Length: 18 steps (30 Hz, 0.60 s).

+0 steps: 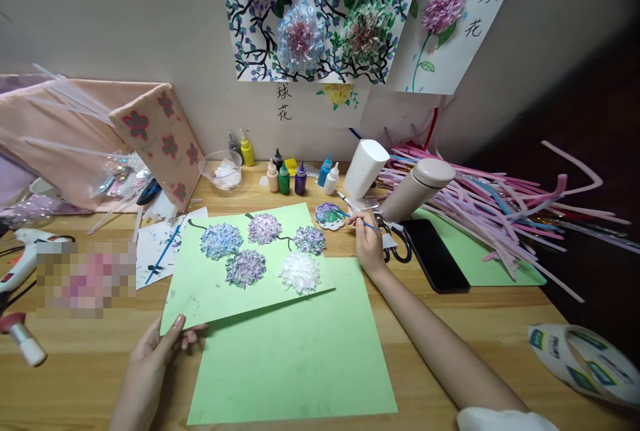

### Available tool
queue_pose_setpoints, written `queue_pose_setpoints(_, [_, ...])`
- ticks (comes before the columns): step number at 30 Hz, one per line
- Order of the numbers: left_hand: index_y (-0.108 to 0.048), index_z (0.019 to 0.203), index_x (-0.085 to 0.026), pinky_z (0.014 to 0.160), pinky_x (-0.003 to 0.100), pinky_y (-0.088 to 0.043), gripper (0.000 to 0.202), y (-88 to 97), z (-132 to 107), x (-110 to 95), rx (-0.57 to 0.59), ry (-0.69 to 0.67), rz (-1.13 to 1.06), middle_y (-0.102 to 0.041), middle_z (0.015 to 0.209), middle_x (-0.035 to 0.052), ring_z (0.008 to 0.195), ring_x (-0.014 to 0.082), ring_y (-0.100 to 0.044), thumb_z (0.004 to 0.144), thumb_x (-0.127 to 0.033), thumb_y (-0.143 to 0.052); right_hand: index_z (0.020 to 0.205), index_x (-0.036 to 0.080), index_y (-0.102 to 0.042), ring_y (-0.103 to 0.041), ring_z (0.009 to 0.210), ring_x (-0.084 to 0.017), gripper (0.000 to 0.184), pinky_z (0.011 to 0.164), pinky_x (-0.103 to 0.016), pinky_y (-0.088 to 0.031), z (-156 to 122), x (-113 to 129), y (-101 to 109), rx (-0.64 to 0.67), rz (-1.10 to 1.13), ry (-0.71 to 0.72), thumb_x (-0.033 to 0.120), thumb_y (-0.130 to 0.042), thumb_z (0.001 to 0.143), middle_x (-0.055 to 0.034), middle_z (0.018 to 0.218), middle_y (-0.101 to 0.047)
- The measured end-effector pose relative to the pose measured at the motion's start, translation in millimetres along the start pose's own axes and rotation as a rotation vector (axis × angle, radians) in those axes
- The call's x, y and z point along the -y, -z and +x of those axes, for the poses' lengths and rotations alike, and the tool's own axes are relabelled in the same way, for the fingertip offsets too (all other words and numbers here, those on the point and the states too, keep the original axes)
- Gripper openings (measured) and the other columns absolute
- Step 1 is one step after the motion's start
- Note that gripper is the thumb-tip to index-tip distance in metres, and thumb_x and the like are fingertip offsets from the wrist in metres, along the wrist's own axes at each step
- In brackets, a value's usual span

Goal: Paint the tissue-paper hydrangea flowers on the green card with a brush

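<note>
My left hand (153, 354) pinches the near left corner of a light green card (210, 287) and lifts that edge off the table. The card carries several fluffy paper flowers, purple and blue ones (245, 267) and a white one (300, 272). My right hand (367, 237) is closed on a thin blue paintbrush (356, 219), whose tip reaches into a small paint palette (330, 215) with purple and green paint. A second plain green sheet (300, 357) lies under the card.
Small paint bottles (285, 177) stand along the wall beside a clear bowl (223, 169). Scissors (397, 244), a black phone (435, 256), a beige flask (417, 189) and a white cup (365, 167) sit right. Pink strips (500, 207) pile far right. A glue gun (20, 254) lies left.
</note>
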State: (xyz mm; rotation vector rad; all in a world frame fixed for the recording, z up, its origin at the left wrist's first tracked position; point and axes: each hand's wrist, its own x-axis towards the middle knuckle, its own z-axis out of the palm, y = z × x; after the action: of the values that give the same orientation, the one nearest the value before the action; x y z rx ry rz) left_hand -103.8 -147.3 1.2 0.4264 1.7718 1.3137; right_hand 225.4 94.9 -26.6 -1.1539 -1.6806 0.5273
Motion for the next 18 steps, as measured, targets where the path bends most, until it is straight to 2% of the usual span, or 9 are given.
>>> queue_pose_setpoints(3, [-0.064, 0.084, -0.017, 0.057, 0.024, -0.048, 0.049, -5.0, 1.0, -3.1, 0.011, -0.040, 0.068, -0.065, 0.064, 0.0016, 0.060, 0.0164, -0.056, 0.057, -0.055, -0.078, 0.080, 0.023, -0.052, -0.053, 0.079, -0.020, 0.023, 0.076, -0.034, -0.040, 0.3, 0.4, -0.1, 0.005, 0.008, -0.001, 0.026, -0.034, 0.094, -0.0031, 0.079, -0.057])
queue_pose_setpoints(5, [-0.063, 0.094, -0.019, 0.064, 0.027, -0.049, 0.054, -7.2, 2.2, -6.3, -0.014, -0.100, 0.155, -0.066, 0.073, 0.0022, 0.065, 0.0189, -0.058, 0.060, -0.058, -0.075, 0.080, 0.023, -0.052, -0.053, 0.079, -0.020, 0.024, 0.076, -0.034, -0.040, 0.3, 0.9, 0.1, 0.004, 0.017, 0.001, 0.026, -0.034, 0.094, -0.0031, 0.079, -0.057])
queue_pose_setpoints(8, [-0.057, 0.117, -0.023, 0.082, 0.039, -0.047, 0.063, -9.8, 1.3, -11.9, -0.190, -0.196, 0.405, -0.065, 0.103, 0.0068, 0.082, 0.0255, -0.061, 0.068, -0.062, -0.064, 0.080, 0.022, -0.053, -0.054, 0.080, -0.020, 0.024, 0.077, -0.034, -0.040, -0.5, 0.4, 0.5, -0.009, 0.036, 0.008, 0.026, -0.034, 0.094, -0.0030, 0.081, -0.058])
queue_pose_setpoints(10, [-0.051, 0.126, -0.022, 0.095, 0.047, -0.040, 0.064, -15.4, -2.9, -17.2, -0.349, -0.335, 0.594, -0.056, 0.120, 0.0121, 0.102, 0.0327, -0.055, 0.076, -0.061, -0.056, 0.081, 0.022, -0.053, -0.055, 0.080, -0.019, 0.023, 0.077, -0.034, -0.041, -1.9, -0.6, 0.6, -0.029, 0.054, 0.013, 0.026, -0.034, 0.094, -0.0030, 0.081, -0.058])
queue_pose_setpoints(12, [-0.050, 0.127, -0.017, 0.105, 0.050, -0.030, 0.056, -27.7, -9.6, -23.6, -0.420, -0.587, 0.725, -0.050, 0.125, 0.0161, 0.121, 0.0363, -0.042, 0.084, -0.053, -0.047, 0.083, 0.022, -0.053, -0.055, 0.080, -0.019, 0.022, 0.077, -0.035, -0.043, -4.7, -0.7, 0.2, -0.049, 0.082, 0.023, 0.027, -0.034, 0.093, -0.0031, 0.082, -0.058])
queue_pose_setpoints(13, [-0.050, 0.127, -0.017, 0.106, 0.049, -0.028, 0.049, -36.7, -13.2, -26.9, -0.412, -0.721, 0.755, -0.050, 0.125, 0.0162, 0.124, 0.0351, -0.040, 0.088, -0.047, -0.045, 0.084, 0.022, -0.052, -0.056, 0.079, -0.019, 0.021, 0.076, -0.035, -0.043, -6.8, -0.1, 0.0, -0.057, 0.099, 0.030, 0.027, -0.034, 0.093, -0.0032, 0.082, -0.057])
queue_pose_setpoints(14, [-0.051, 0.124, -0.017, 0.106, 0.047, -0.030, 0.042, -47.3, -16.5, -29.9, -0.349, -0.842, 0.779, -0.051, 0.123, 0.0151, 0.122, 0.0325, -0.042, 0.090, -0.039, -0.043, 0.085, 0.023, -0.052, -0.056, 0.079, -0.019, 0.020, 0.076, -0.035, -0.044, -9.7, 1.2, -0.1, -0.062, 0.117, 0.039, 0.027, -0.034, 0.093, -0.0032, 0.082, -0.057])
queue_pose_setpoints(16, [-0.054, 0.119, -0.020, 0.101, 0.042, -0.036, 0.030, -72.0, -20.5, -34.5, -0.141, -1.026, 0.845, -0.054, 0.117, 0.0121, 0.115, 0.0273, -0.048, 0.093, -0.027, -0.041, 0.085, 0.023, -0.051, -0.056, 0.078, -0.020, 0.019, 0.075, -0.035, -0.045, -17.7, 5.9, 0.6, -0.066, 0.150, 0.061, 0.027, -0.034, 0.092, -0.0034, 0.081, -0.057])
queue_pose_setpoints(18, [-0.055, 0.116, -0.019, 0.096, 0.038, -0.039, 0.027, -97.7, -19.3, -37.0, 0.076, -1.184, 0.910, -0.056, 0.116, 0.0111, 0.111, 0.0242, -0.051, 0.092, -0.019, -0.041, 0.082, 0.023, -0.051, -0.057, 0.078, -0.021, 0.019, 0.074, -0.036, -0.045, -28.5, 12.3, 3.1, -0.053, 0.176, 0.092, 0.026, -0.035, 0.091, -0.0036, 0.079, -0.057])
